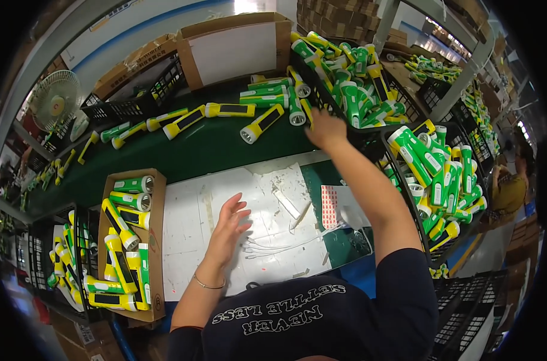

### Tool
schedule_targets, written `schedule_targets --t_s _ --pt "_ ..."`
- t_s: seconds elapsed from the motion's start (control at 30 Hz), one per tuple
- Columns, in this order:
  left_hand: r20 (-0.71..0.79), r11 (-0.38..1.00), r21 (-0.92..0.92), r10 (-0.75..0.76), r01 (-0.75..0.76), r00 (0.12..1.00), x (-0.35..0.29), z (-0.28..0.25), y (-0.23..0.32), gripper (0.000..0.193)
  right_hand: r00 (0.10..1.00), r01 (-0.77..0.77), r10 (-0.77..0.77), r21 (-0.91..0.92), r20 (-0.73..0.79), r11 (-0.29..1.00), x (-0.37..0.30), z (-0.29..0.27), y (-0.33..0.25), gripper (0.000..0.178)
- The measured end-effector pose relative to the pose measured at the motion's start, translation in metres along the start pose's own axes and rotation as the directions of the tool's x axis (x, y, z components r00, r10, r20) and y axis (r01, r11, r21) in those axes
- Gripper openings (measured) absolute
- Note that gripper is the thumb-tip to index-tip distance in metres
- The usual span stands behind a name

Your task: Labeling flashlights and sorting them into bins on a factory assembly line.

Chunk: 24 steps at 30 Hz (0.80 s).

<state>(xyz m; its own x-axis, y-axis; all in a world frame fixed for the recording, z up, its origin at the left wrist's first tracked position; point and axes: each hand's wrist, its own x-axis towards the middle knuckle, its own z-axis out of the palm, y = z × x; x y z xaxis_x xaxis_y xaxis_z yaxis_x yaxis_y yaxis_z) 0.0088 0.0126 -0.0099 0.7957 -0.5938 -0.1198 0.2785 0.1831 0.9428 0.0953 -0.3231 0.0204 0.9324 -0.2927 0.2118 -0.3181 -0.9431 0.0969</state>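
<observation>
Over the white work surface (183, 240), my left hand (228, 219) hovers with its fingers apart and nothing in it. My right hand (327, 129) reaches far across to the green belt, its fingers curled against a yellow and black flashlight (307, 111); the fingertips are partly hidden. Just left of that hand lie a green and white flashlight (295, 107) and a yellow one with a dark panel (262, 124). Several more flashlights (230, 110) form a row along the belt (207, 144). Thin white cables (279, 248) rest on the work surface, right of my left hand.
A cardboard box (157, 240) of flashlights stands at left, beside a black crate (37, 259). Heaped black crates (399, 162) flank my right arm. A sheet of red-marked labels (329, 204) lies near my right forearm. A fan (58, 99) stands far left; another person (511, 192) is at far right.
</observation>
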Motion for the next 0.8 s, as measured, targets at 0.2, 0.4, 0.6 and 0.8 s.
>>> schedule_targets --t_s 0.2,0.4,0.6,0.8 --pt "-0.005 0.999 0.030 -0.017 0.017 1.000 0.002 0.001 0.004 0.061 0.999 -0.044 0.045 -0.078 0.020 0.996 -0.005 0.046 0.009 0.042" --pt "0.042 0.588 0.755 0.397 -0.289 0.917 0.023 0.014 0.003 0.066 0.998 0.064 -0.063 0.077 -0.025 0.995 -0.048 -0.106 -0.031 0.046" --pt "0.130 0.692 0.652 0.302 -0.311 0.944 0.041 0.047 0.005 0.061 0.845 0.016 -0.359 0.652 0.396 0.758 -0.076 -0.109 -0.057 0.061" --pt "0.081 0.952 -0.271 -0.121 0.138 0.989 0.022 0.027 -0.012 0.036 0.949 -0.075 -0.238 0.879 0.208 0.471 -0.114 -0.062 -0.050 0.045"
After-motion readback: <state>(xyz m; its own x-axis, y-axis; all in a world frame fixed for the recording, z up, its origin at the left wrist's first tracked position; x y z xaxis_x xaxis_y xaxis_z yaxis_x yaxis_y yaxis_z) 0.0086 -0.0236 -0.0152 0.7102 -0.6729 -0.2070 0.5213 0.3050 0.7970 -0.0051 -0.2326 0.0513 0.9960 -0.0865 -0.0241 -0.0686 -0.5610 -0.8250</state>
